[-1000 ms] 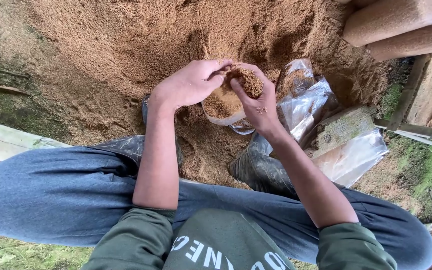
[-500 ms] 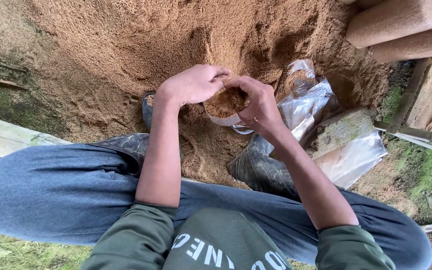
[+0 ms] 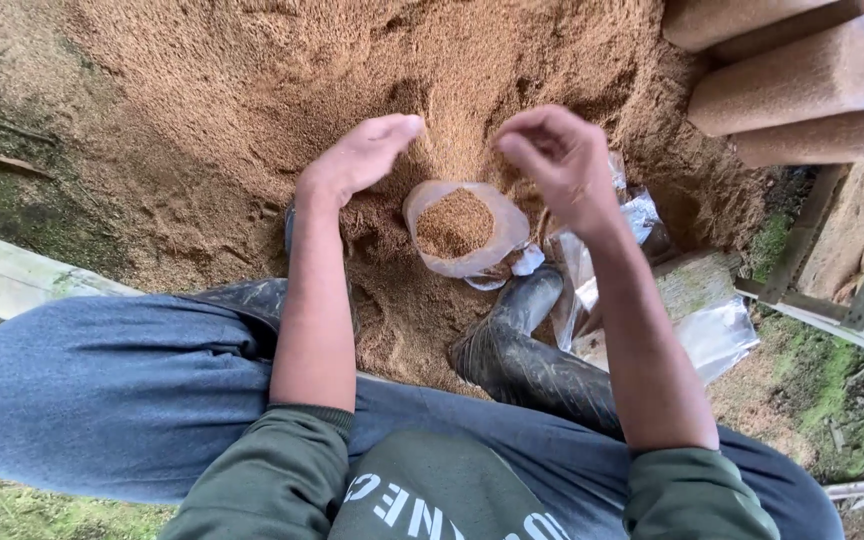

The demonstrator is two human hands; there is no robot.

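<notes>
Hidden and cut-off parts around the sawdust bag

The lower part of the clear bag (image 3: 464, 232) sits in the sawdust pile (image 3: 372, 70), so its bottom is not visible. The left hand (image 3: 357, 155) shows only its back; the palm and most fingertips are hidden. The right hand (image 3: 557, 160) is curled, and I cannot tell if it holds sawdust inside. The packed blocks (image 3: 802, 85) are cut by the top and right edges. The rubber boot (image 3: 527, 350) is partly covered by the right forearm. The empty plastic bags (image 3: 712, 335) lie crumpled, their number unclear.
</notes>
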